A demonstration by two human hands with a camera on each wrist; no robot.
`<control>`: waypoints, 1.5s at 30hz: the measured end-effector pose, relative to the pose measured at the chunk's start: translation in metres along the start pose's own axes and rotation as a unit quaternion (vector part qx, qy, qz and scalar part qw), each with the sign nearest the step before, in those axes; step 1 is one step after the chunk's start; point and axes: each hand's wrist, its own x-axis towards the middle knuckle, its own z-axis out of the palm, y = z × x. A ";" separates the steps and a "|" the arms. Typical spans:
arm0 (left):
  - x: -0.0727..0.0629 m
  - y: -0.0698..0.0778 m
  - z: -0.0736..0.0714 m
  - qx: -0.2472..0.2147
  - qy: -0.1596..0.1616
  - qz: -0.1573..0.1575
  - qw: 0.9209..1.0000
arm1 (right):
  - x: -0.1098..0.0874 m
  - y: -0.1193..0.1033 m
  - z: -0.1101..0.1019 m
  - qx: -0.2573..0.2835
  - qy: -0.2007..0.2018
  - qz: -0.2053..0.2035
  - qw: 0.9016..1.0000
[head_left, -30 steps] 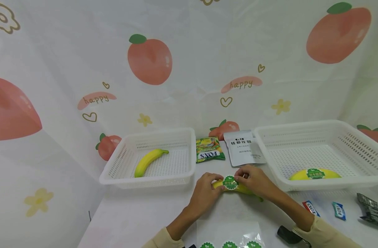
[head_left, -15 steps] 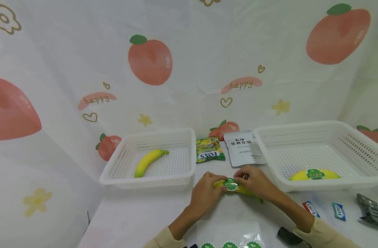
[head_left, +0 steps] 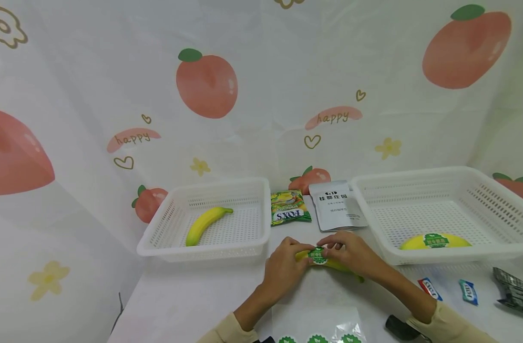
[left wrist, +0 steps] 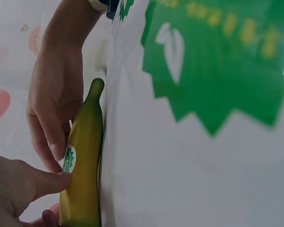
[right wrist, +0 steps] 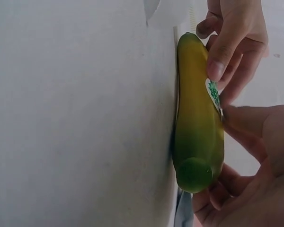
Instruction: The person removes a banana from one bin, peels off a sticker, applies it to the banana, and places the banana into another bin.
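Observation:
A yellow banana with green ends (head_left: 340,267) lies across the table in front of me. Around its left part my left hand (head_left: 284,267) curls, thumb at the near side and fingers at the far side. A round green-and-white sticker (head_left: 317,256) sits on its upper side between my hands. My right hand (head_left: 355,252) has thumb and fingertip at the sticker's edge, as the right wrist view shows on the sticker (right wrist: 213,94). Its other fingers bend against the banana's side (right wrist: 199,123). In the left wrist view, my left thumb presses beside the sticker (left wrist: 69,160).
A white basket (head_left: 203,252) with a banana (head_left: 205,225) stands left; another basket (head_left: 450,256) holds a stickered banana (head_left: 454,240). Behind are a green candy bag (head_left: 289,207) and silver pouch (head_left: 337,205). A sticker sheet (head_left: 317,319) lies nearest me; small packets (head_left: 468,291) lie right.
My right fingertips have shifted slightly left along the sticker's top edge. The sticker lies flatter on the banana, turned a little toward me. My left forefinger has moved closer to it.

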 end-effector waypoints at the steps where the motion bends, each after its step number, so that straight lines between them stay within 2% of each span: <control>1: 0.000 0.000 0.000 0.001 0.000 0.000 1.000 | 0.000 0.000 0.000 0.003 -0.006 -0.001 1.000; 9: 0.001 0.000 -0.002 0.007 -0.002 0.001 1.000 | -0.001 -0.005 -0.001 -0.004 -0.032 0.003 0.999; 15: 0.001 -0.001 -0.001 0.014 0.007 0.010 1.000 | 0.000 -0.004 0.000 -0.013 -0.033 0.004 0.999; 28: 0.009 -0.002 0.002 0.052 -0.009 0.011 0.999 | 0.000 -0.003 0.001 -0.019 -0.031 -0.016 0.999; 45: 0.012 -0.005 0.001 0.043 -0.030 0.016 0.999 | 0.003 -0.003 0.002 -0.029 -0.039 -0.017 0.999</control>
